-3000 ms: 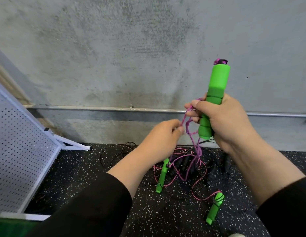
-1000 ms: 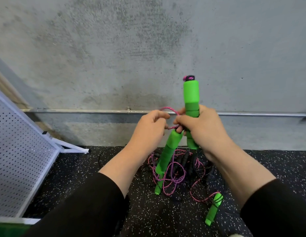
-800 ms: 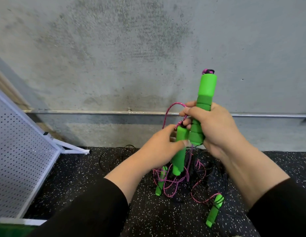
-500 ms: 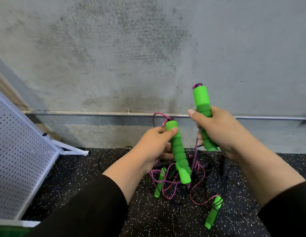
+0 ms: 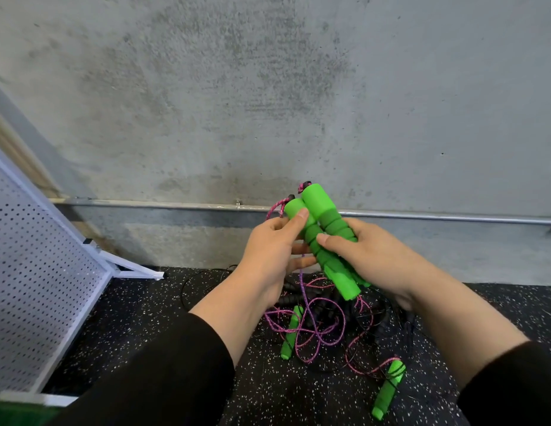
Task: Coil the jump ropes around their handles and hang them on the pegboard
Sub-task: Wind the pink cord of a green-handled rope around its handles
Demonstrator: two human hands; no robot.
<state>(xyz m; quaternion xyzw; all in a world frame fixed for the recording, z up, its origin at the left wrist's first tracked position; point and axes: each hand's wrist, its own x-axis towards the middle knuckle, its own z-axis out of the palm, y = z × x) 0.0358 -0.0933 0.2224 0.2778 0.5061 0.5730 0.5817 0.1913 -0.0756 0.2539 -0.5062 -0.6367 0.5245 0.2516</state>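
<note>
- Two green foam handles pressed side by side, tilted, top ends up and to the left, held above the pile on the floor.
- Left hand curled around the left handle, thumb laid along its upper part; closed on it, though the inner fingers are mostly hidden.
- Right hand wrapped around the right handle from the right, thumb across the front of the pair; a firm closed hold.
- Pink-purple rope looping out of the top caps and hanging slack down between the hands into the tangle.
- Foam probably light, a little squashy, grippy rather than slippery; best held at the ribbed middle, leaving the ends free for winding.
- Rope thin and limp, likely to snag on the black ropes lying beneath; worth lifting clear before coiling.
- A second green pair on the speckled floor: one handle near the middle, another nearer and to the right, both tangled in pink rope.
- White pegboard leaning at the far left, well apart, nothing hung on the part in view.
</note>
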